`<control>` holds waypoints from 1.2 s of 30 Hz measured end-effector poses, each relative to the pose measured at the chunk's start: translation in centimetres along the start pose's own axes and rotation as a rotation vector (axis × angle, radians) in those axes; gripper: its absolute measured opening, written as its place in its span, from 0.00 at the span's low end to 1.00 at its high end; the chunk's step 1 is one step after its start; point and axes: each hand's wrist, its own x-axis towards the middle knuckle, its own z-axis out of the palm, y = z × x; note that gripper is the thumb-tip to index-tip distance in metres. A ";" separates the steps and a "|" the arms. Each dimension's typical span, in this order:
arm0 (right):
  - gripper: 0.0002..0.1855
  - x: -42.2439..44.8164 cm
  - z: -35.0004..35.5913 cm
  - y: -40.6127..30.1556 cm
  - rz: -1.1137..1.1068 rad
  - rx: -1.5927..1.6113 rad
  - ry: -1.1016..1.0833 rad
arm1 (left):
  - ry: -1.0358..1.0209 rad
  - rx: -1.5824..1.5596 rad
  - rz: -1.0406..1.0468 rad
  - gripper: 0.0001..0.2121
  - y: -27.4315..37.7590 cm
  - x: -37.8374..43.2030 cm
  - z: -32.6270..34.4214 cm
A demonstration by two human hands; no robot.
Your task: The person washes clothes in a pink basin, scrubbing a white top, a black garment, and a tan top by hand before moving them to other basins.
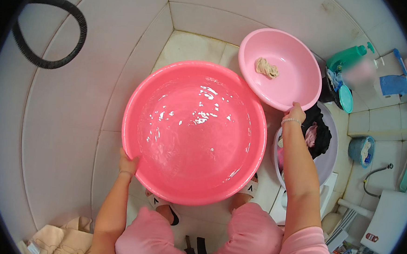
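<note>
A large bright-pink plastic basin (188, 140) holding clear water sits on the floor in front of my feet. My left hand (128, 162) grips its rim at the lower left. Up and to the right is a smaller pale-pink basin (291, 62), its near rim held by my right hand (296, 113). Inside that one lies a wrung, twisted beige cloth (267, 68). Below my right forearm stands a lilac basin (331, 145) with black clothes (321, 136) and a pink garment (311, 134) in it; my arm hides part of it.
Tiled walls (137, 70) close in at the left and back. A black corrugated hose (83, 32) loops at upper left. On the right are a green pump bottle (347, 58), a blue wastebasket (355, 152) and a white cistern (388, 218). Beige fabric (60, 238) lies at lower left.
</note>
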 end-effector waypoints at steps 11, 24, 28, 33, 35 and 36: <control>0.16 2.8 -2.3 4.2 0.185 -0.290 -0.257 | -0.163 -0.254 0.009 0.26 -3.5 -3.3 1.0; 0.26 -1.6 -16.8 -10.1 -1.181 -1.710 -0.102 | -0.265 0.055 -0.287 0.19 -1.7 -3.3 -4.9; 0.23 -2.0 -17.6 -12.3 -1.120 -1.271 -0.130 | -0.301 0.024 -0.082 0.17 0.7 -2.7 -6.1; 0.18 -9.7 -12.7 -15.7 -1.422 -1.024 -0.220 | -0.461 0.138 0.245 0.12 8.1 -2.9 -1.1; 0.15 -13.2 -11.3 -15.6 -1.224 -0.750 -0.404 | -0.574 0.230 0.310 0.13 9.8 -3.1 1.6; 0.14 -15.0 -10.5 -15.2 -1.067 -0.556 -0.489 | -0.627 0.244 0.360 0.13 10.3 -3.2 3.0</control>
